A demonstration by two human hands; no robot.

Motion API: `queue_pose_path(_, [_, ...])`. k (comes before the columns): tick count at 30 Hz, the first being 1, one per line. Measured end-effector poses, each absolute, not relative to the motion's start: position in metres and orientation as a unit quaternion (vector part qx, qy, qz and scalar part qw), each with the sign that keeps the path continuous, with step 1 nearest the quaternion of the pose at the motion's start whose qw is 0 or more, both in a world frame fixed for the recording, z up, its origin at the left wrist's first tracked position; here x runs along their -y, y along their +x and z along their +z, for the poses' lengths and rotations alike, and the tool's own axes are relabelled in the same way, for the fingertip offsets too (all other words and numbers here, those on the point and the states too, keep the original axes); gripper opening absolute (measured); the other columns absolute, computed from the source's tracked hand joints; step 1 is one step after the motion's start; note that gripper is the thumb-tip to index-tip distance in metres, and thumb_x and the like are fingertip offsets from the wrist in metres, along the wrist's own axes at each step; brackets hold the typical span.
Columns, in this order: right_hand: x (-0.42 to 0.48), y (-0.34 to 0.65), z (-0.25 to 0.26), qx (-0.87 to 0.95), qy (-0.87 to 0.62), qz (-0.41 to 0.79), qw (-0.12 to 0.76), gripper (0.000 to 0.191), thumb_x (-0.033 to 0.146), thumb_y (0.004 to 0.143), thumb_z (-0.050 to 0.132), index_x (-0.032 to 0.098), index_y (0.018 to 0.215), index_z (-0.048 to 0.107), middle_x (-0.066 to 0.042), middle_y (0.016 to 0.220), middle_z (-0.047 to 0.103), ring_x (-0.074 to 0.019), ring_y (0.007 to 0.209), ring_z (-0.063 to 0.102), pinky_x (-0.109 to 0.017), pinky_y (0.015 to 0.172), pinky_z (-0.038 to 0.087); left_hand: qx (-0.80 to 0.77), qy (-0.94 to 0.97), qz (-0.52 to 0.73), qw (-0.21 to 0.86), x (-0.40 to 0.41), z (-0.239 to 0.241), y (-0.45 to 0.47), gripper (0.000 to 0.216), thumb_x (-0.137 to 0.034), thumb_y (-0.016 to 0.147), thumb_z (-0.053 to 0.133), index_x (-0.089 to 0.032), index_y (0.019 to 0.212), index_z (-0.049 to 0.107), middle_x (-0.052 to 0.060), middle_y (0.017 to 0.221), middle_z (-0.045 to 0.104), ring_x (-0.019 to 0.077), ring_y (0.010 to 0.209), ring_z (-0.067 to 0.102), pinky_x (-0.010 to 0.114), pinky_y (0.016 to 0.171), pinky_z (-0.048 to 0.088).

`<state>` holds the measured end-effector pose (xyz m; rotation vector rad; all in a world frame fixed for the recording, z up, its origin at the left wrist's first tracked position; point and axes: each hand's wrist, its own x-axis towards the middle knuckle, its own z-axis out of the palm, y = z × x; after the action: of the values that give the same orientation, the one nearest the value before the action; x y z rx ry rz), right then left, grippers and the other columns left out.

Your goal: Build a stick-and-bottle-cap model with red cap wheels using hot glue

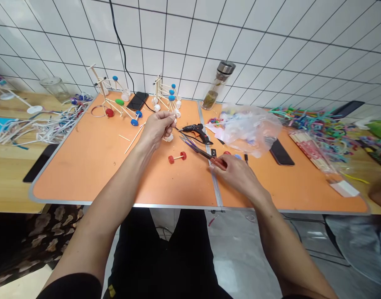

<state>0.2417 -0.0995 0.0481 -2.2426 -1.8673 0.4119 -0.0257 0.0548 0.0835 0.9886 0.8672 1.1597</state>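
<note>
My left hand (159, 125) is raised over the middle of the table, its fingertips pinched on a small whitish piece (174, 119) too small to name. A white disc (168, 138) shows just below those fingers. In my right hand (237, 171) is the red-brown handle of a long, dark, pointed tool (198, 149), whose kind I cannot make out. Its tip points away to the left, beside a black glue gun (196, 132) lying on the table. Nearer me lies a short stick with a red wheel on each end (177, 157).
Two stick frames with coloured wheels (116, 99) (167, 93) stand at the back left near a phone (137, 101). A glass bottle (218, 85) leans against the tiled wall. To the right are a plastic bag (249, 126), another phone (281, 152) and packaged sticks (311, 150).
</note>
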Motion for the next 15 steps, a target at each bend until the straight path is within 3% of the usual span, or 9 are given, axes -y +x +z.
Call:
queue_pose_path(5, [0.101, 0.217, 0.034, 0.642, -0.752, 0.132, 0.070, 0.032, 0.055, 0.106, 0.065, 0.023, 0.107, 0.068, -0.012, 0.120, 0.078, -0.0319, 0.109, 0.073, -0.037, 0.079, 0.045, -0.384, 0.440, 0.506, 0.634, -0.057, 0.079, -0.025, 0.012, -0.010, 0.092, 0.076, -0.016, 0.083, 0.070, -0.003, 0.062, 0.068, 0.0052, 0.042, 0.051, 0.017, 0.043, 0.035])
queue_pose_path(9, [0.097, 0.210, 0.030, 0.661, -0.742, 0.099, 0.045, 0.041, 0.056, 0.109, 0.063, 0.020, 0.127, 0.071, -0.018, 0.136, 0.075, -0.0353, 0.118, 0.074, -0.040, 0.088, 0.049, -0.402, 0.432, 0.502, 0.632, -0.058, 0.078, -0.026, 0.011, -0.012, 0.092, 0.078, -0.016, 0.085, 0.070, -0.001, 0.066, 0.073, 0.0067, 0.046, 0.056, 0.018, 0.047, 0.043])
queue_pose_path(13, [0.072, 0.218, 0.053, 0.660, -0.746, 0.063, 0.060, 0.043, 0.058, 0.110, 0.058, 0.024, 0.128, 0.077, -0.018, 0.138, 0.077, -0.0396, 0.124, 0.073, -0.042, 0.088, 0.050, -0.409, 0.431, 0.506, 0.625, -0.057, 0.076, -0.025, 0.011, -0.014, 0.092, 0.078, -0.016, 0.083, 0.072, 0.001, 0.070, 0.076, 0.0073, 0.053, 0.060, 0.018, 0.053, 0.046])
queue_pose_path(15, [0.042, 0.226, 0.066, 0.639, -0.762, 0.040, 0.098, 0.036, 0.048, 0.112, 0.052, 0.024, 0.119, 0.078, -0.016, 0.125, 0.081, -0.0379, 0.116, 0.075, -0.041, 0.083, 0.049, -0.403, 0.442, 0.514, 0.615, -0.057, 0.074, -0.025, 0.010, -0.016, 0.091, 0.078, -0.016, 0.083, 0.073, 0.003, 0.073, 0.079, 0.0081, 0.056, 0.060, 0.018, 0.055, 0.044])
